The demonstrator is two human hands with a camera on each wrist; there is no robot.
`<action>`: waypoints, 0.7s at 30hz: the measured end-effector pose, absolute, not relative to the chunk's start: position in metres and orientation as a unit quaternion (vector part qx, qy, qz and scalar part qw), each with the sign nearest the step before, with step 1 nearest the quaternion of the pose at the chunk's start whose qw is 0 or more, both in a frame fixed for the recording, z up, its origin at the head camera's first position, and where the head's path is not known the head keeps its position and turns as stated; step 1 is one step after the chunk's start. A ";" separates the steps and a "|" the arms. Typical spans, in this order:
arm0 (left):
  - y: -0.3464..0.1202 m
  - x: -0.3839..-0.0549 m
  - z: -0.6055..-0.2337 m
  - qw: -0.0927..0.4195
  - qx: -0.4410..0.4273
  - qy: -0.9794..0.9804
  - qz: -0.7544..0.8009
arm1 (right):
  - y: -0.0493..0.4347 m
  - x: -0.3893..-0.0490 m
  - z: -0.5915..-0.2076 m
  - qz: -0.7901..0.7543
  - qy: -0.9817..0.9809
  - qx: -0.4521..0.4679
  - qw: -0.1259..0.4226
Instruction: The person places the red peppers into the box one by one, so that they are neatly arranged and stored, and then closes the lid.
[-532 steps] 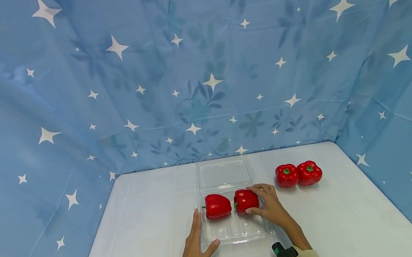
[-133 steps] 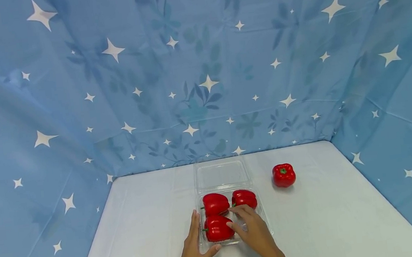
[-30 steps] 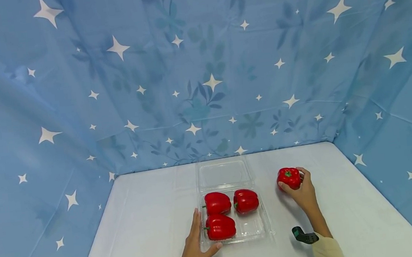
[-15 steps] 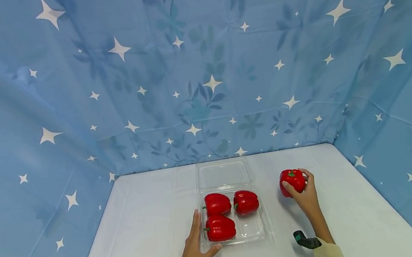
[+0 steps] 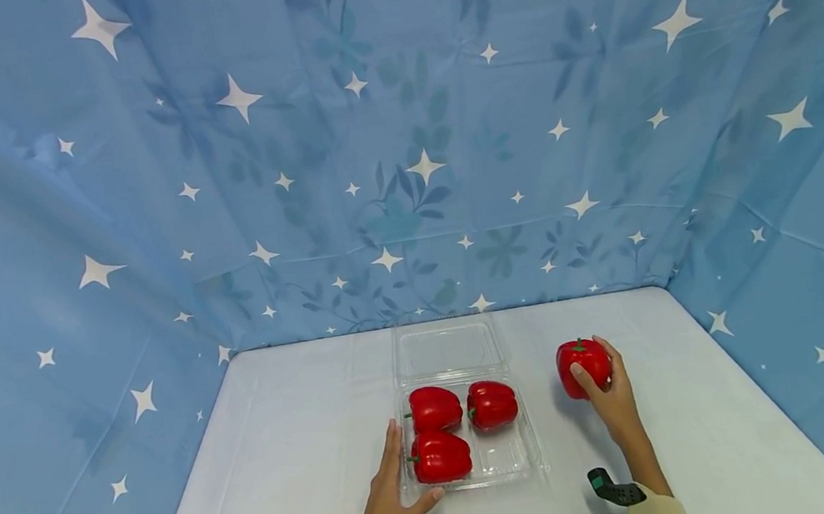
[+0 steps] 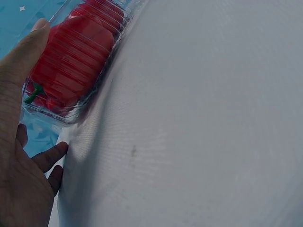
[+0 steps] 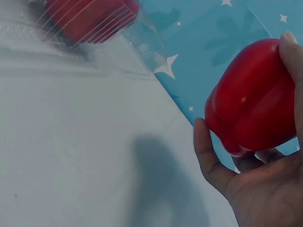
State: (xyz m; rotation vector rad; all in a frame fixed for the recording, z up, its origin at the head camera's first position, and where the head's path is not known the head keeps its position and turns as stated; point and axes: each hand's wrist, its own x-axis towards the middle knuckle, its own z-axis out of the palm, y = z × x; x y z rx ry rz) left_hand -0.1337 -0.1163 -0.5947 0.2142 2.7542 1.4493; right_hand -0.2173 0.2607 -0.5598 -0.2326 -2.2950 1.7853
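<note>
A clear plastic clamshell container (image 5: 504,457) lies with its lid (image 5: 444,350) folded back. Three red bell peppers are inside on their sides: back left (image 5: 435,408), front left (image 5: 442,456) and back right (image 5: 492,405). The front-right part of the base holds none. My left hand (image 5: 389,506) rests against the container's left side and front-left corner, fingers straight and thumb spread. To the container's right, my right hand (image 5: 616,403) grips another red bell pepper (image 5: 573,357) between thumb and fingers, raised off the table. Its green stem points away from me in the head view.
A white-covered table (image 5: 288,437) is bounded by a blue star-patterned curtain (image 5: 343,172) at the back and both sides. A black wrist device (image 5: 616,488) is strapped near the sleeve (image 5: 657,512) on my right arm.
Over the last second my right hand has lifted the last table pepper, tilting its stem away. Earlier, two peppers stood on the right; one now lies front left in the container.
</note>
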 end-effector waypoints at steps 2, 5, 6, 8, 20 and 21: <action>-0.116 -0.134 -0.595 0.009 0.070 0.883 0.465 | 0.259 -0.216 -0.557 0.616 -0.777 -0.073 0.106; -0.117 -0.134 -0.595 0.008 0.070 0.883 0.464 | 0.255 -0.213 -0.554 0.629 -0.768 -0.070 0.101; -0.117 -0.134 -0.595 0.008 0.070 0.883 0.464 | 0.254 -0.212 -0.552 0.634 -0.764 -0.069 0.100; -0.117 -0.135 -0.596 0.007 0.070 0.884 0.462 | 0.252 -0.211 -0.551 0.646 -0.754 -0.066 0.099; -0.117 -0.134 -0.598 0.004 0.070 0.885 0.460 | 0.239 -0.205 -0.541 0.746 -0.659 0.071 0.064; -0.117 -0.134 -0.598 0.003 0.070 0.886 0.459 | 0.238 -0.204 -0.540 0.751 -0.652 0.084 0.062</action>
